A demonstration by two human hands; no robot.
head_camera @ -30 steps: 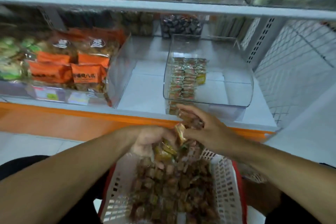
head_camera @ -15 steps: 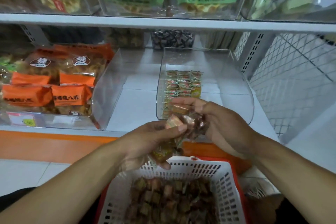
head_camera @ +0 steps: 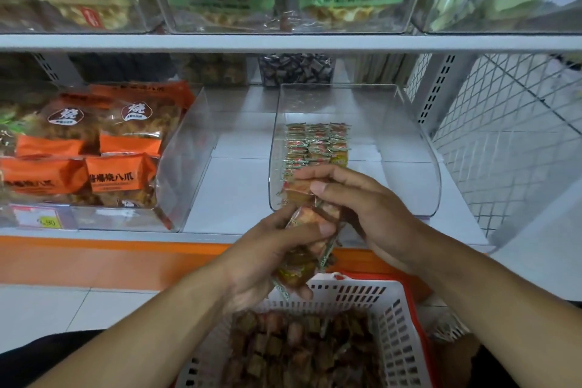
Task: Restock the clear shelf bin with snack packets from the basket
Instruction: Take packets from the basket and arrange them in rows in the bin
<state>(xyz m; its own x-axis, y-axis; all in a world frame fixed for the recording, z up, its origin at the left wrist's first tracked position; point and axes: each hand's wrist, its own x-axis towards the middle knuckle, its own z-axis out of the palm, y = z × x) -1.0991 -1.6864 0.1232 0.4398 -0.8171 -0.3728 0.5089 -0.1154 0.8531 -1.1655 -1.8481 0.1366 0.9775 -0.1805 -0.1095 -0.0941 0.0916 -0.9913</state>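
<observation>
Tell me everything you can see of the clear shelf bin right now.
The clear shelf bin is see-through plastic, with tall side walls curving down to a low front lip. It stands upright on the white shelf. Neat rows of small snack packets fill its left side only; the right side is bare. Both hands hold packets in front of it; contact cannot be told.

Shelving: white metal shelves [head_camera: 283, 42], orange front strip [head_camera: 110, 247]
Right: wire mesh panel [head_camera: 510, 135]
Floor: pale tiles [head_camera: 47, 309]
</observation>
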